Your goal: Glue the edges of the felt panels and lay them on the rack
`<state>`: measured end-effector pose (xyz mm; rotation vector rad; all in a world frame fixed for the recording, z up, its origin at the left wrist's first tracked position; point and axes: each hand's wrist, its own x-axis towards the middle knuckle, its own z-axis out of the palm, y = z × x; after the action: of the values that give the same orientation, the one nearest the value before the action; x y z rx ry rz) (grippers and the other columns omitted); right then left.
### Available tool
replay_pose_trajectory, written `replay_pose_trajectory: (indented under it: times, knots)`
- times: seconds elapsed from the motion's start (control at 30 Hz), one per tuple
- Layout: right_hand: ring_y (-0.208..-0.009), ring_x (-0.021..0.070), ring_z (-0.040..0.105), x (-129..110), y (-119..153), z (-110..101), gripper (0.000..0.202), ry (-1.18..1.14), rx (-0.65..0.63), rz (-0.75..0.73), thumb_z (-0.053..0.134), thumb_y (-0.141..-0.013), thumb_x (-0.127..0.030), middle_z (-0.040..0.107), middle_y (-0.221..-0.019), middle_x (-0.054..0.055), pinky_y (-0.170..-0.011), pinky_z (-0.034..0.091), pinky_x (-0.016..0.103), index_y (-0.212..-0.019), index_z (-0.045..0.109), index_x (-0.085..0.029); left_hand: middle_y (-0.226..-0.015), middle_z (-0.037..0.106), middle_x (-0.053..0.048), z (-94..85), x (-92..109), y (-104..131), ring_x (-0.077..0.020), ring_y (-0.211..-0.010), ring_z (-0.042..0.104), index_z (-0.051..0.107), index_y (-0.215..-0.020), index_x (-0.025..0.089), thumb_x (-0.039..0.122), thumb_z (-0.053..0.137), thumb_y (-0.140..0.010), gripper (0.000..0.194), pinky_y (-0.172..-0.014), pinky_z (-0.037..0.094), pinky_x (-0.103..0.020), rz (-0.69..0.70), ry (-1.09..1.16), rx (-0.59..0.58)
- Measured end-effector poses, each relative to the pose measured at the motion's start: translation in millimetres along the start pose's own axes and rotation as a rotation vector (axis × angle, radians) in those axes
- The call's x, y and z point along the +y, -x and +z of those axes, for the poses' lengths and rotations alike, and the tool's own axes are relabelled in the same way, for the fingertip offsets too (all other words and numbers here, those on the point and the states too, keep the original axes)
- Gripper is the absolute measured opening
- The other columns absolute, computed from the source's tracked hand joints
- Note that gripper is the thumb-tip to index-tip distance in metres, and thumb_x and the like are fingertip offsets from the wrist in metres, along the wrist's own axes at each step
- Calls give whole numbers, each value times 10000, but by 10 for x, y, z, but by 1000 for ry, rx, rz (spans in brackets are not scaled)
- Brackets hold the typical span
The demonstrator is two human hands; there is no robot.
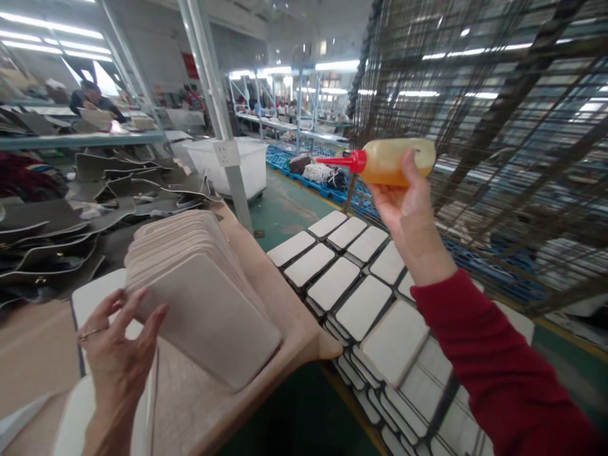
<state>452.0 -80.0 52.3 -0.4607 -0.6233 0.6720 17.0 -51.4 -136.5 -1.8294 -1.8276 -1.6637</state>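
My right hand (403,206) is raised and wrapped round a translucent squeeze bottle (396,155) with amber liquid inside. The bottle lies nearly level, its red nozzle (337,161) pointing left, clear of any surface. My left hand (118,345) is at the near left corner of a fanned stack of pale rounded panels (213,316). Its fingers are apart, with the thumb and index fingertip at the top panel's edge; I see no firm grip. Beneath and beside this hand lie white panels (102,294) on the brown worktable (190,405).
Rows of white panels (365,307) stand in stacks right of the table. Dark pieces with light edges (137,183) pile up at left. A metal post (223,139), a white bin (251,168) and a tall wire rack (475,114) stand beyond. Another person (92,101) sits at far left.
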Motion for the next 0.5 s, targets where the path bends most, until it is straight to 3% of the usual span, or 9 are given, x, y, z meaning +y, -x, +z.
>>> replay_pose_trajectory:
  times: [0.1, 0.2, 0.33, 0.43, 0.5]
  knots:
    - [-1044, 172, 636, -58, 108, -243, 183, -10, 81, 41, 654, -753, -249, 725, -922, -7, -946, 518, 381, -922, 610, -195, -1324, 585, -88, -13, 5, 46, -325, -1025, 626, 642, -1226, 209, 655, 628, -714, 680, -897, 516, -563, 165, -49, -3]
    - [-1035, 167, 636, -94, 203, -373, 141, -27, 142, 45, 633, -780, -224, 731, -896, -19, -962, 507, 392, -917, 613, -198, -1351, 515, -128, -74, 84, 73, -379, -990, 636, 442, -1427, 216, 630, 635, -735, 829, -816, 551, -606, 40, -58, -61]
    - [-1062, 184, 644, -66, 279, -397, 90, -35, 201, 49, 623, -817, -215, 737, -923, 25, -994, 495, 404, -896, 643, -177, -1173, 538, -120, -83, 124, 22, -374, -964, 624, 602, -1234, 179, 597, 635, -749, 642, -811, 549, -581, -5, -47, -94]
    - [-1021, 200, 675, -24, 318, -363, 110, -49, 290, 53, 590, -847, -189, 740, -946, 71, -964, 522, 397, -906, 674, -151, -1029, 527, -109, -30, 66, -12, -303, -873, 592, 611, -1109, 137, 629, 657, -670, 661, -690, 568, -494, -17, -3, -53]
    - [-963, 206, 703, 3, 344, -349, 151, -70, 324, 53, 546, -876, -174, 742, -958, 90, -901, 562, 373, -910, 691, -151, -1064, 491, -116, 2, 37, -17, -291, -921, 559, 604, -1070, 147, 611, 653, -663, 619, -684, 560, -444, -24, 9, -52]
